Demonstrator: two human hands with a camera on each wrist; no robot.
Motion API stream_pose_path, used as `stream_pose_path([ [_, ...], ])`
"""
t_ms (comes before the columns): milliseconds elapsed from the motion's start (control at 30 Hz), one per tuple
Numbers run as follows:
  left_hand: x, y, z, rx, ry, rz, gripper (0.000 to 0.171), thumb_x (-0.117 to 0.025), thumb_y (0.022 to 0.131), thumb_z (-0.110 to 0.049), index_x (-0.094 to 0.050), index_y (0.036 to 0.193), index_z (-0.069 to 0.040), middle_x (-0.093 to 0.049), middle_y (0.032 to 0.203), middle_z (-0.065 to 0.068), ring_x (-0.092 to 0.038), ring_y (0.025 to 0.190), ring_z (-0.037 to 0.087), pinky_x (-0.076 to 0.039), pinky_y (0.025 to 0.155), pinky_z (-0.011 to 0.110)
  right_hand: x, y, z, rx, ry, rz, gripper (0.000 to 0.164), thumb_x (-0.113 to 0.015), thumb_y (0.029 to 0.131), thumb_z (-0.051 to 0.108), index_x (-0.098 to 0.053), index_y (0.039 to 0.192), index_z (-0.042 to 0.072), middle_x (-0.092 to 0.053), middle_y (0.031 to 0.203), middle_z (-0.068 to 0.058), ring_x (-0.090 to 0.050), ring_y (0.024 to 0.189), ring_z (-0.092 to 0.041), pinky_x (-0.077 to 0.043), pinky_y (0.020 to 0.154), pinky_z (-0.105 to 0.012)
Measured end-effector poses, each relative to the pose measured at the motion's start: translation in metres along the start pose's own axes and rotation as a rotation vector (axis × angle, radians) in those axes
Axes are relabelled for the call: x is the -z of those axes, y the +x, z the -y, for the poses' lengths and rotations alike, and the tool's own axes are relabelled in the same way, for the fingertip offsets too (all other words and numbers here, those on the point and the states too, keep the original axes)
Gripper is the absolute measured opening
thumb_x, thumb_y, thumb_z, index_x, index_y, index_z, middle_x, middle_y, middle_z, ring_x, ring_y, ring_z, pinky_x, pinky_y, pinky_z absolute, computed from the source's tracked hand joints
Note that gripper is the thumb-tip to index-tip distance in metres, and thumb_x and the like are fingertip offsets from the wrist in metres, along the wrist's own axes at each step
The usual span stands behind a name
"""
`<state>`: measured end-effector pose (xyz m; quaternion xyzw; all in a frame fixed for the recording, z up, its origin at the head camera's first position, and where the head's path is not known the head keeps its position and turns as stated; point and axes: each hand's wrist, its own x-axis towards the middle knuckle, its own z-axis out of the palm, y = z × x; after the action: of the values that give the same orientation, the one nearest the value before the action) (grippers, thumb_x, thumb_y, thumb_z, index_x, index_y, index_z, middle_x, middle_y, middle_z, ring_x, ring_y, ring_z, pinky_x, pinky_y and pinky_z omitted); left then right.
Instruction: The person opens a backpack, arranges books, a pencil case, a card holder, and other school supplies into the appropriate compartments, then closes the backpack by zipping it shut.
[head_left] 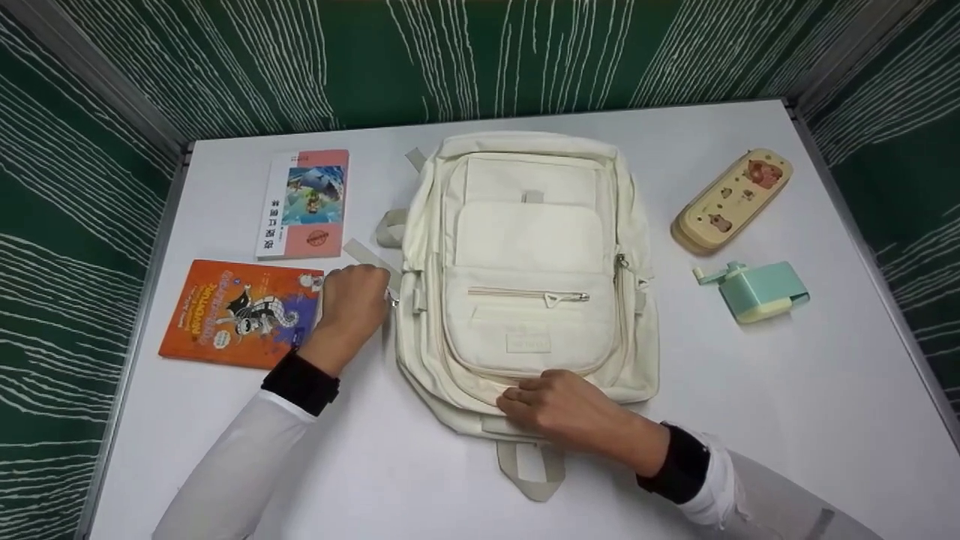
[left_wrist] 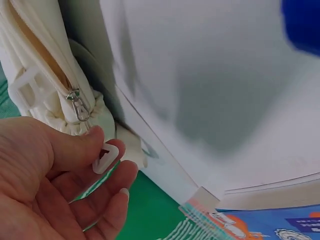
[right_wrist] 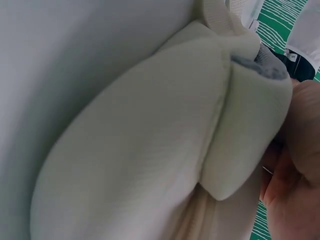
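Note:
A cream backpack (head_left: 529, 238) lies flat on the white table, front pocket side up. At its left side my left hand (head_left: 352, 304) pinches a zipper pull (left_wrist: 106, 159) between thumb and forefinger. The pull hangs by a cord from a metal zipper slider (left_wrist: 75, 96), and the zipper above it is partly parted. My right hand (head_left: 566, 409) holds the fabric at the near end of the bag with curled fingers. In the right wrist view that hand (right_wrist: 297, 165) is at the right edge, its fingertips hidden by cream cloth (right_wrist: 125, 140).
Left of the bag lie a pink-and-white book (head_left: 304, 204) and an orange book (head_left: 225, 315), the latter close to my left wrist. On the right are a yellow pencil case (head_left: 733, 199) and a mint-green crank sharpener (head_left: 761, 291). A strap loop (head_left: 536, 487) sticks out toward me.

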<state>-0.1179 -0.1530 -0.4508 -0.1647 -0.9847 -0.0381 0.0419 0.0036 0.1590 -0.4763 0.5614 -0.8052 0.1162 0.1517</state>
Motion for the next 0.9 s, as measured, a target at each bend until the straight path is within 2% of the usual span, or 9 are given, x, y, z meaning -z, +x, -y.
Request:
stream_pose_path([
  [300,-0.003,0.020,0.006,0.030,0.000,-0.003,0.013,-0.065,0.085,0.006,-0.074,0.077,-0.001,-0.069,0.072,0.018,-0.069,0.068,0.039,-0.055,0.056,0.054,0.004,-0.001,0.000,0.005,0.003,0.031,0.010,-0.072,0.089,0.006,-0.073,0.098,0.010,-0.073,0.086,0.005,-0.065,0.075,-0.010,-0.047,0.056,-0.024],
  [500,-0.008,0.027,0.008,0.063,-0.047,-0.009,0.018,-0.066,0.088,0.004,-0.071,0.071,-0.002,-0.070,0.075,0.020,-0.069,0.070,0.041,-0.055,0.058,0.054,0.002,-0.001,-0.001,0.014,0.011,0.014,0.013,-0.074,0.087,0.006,-0.073,0.100,0.010,-0.074,0.089,0.005,-0.066,0.076,-0.009,-0.048,0.057,-0.024],
  [600,-0.010,0.024,0.009,0.082,-0.099,-0.009,0.019,-0.066,0.088,0.004,-0.069,0.071,-0.003,-0.070,0.076,0.020,-0.069,0.070,0.042,-0.054,0.058,0.055,0.002,-0.003,-0.002,-0.017,0.063,-0.018,0.016,-0.074,0.089,0.005,-0.075,0.104,0.010,-0.076,0.095,0.004,-0.070,0.082,-0.010,-0.050,0.059,-0.025],
  [733,-0.013,0.015,0.012,0.103,-0.157,-0.009,0.020,-0.065,0.090,0.005,-0.067,0.072,-0.003,-0.068,0.075,0.020,-0.068,0.070,0.042,-0.053,0.058,0.056,0.003,-0.009,-0.002,-0.106,0.193,-0.071,0.018,-0.080,0.089,0.008,-0.077,0.107,0.008,-0.079,0.101,0.000,-0.075,0.089,-0.014,-0.056,0.067,-0.029],
  [900,-0.016,0.000,0.016,0.113,-0.193,-0.030,0.014,-0.068,0.096,-0.004,-0.075,0.083,-0.001,-0.070,0.078,0.020,-0.069,0.072,0.042,-0.053,0.060,0.057,0.010,-0.018,-0.002,-0.221,0.293,-0.079,0.018,-0.082,0.088,0.008,-0.076,0.105,0.006,-0.077,0.097,-0.001,-0.074,0.083,-0.015,-0.058,0.073,-0.034],
])
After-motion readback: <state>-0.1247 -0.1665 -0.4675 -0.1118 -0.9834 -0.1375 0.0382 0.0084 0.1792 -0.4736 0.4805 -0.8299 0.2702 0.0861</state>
